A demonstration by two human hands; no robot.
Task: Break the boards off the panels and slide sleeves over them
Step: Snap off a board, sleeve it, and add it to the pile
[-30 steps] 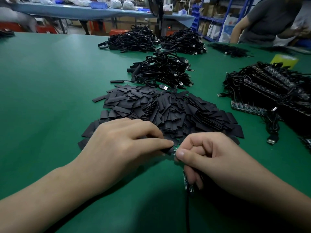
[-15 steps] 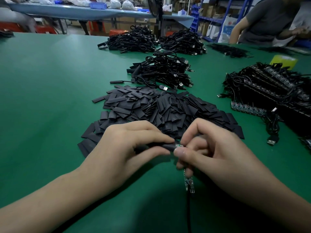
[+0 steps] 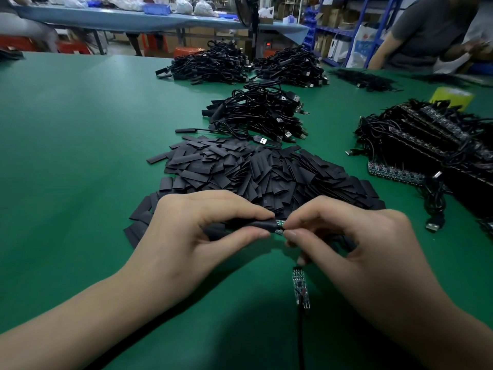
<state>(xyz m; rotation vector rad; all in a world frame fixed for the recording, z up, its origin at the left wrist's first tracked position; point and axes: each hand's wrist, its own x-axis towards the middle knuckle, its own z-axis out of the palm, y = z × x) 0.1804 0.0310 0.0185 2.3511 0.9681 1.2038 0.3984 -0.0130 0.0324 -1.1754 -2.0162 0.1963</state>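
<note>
My left hand [image 3: 192,231] pinches a black sleeve [image 3: 248,226] between thumb and forefinger. My right hand [image 3: 346,236] pinches the end of a small green board [image 3: 279,227] that pokes out of the sleeve's right end. A second small board [image 3: 300,285] with a black cable hangs below my right hand, over the green table. A wide pile of flat black sleeves [image 3: 256,172] lies just beyond both hands. Panels of boards with cables [image 3: 426,145] are heaped at the right.
Bundles of black USB cables [image 3: 261,113] lie past the sleeve pile, with more heaps [image 3: 213,65] farther back. A yellow object [image 3: 450,96] stands at the far right. Another person [image 3: 432,30] works at the table's far right corner.
Both hands have lifted slightly off the table. The sleeve has moved further over the board, leaving only a short green tip showing between my fingertips.
</note>
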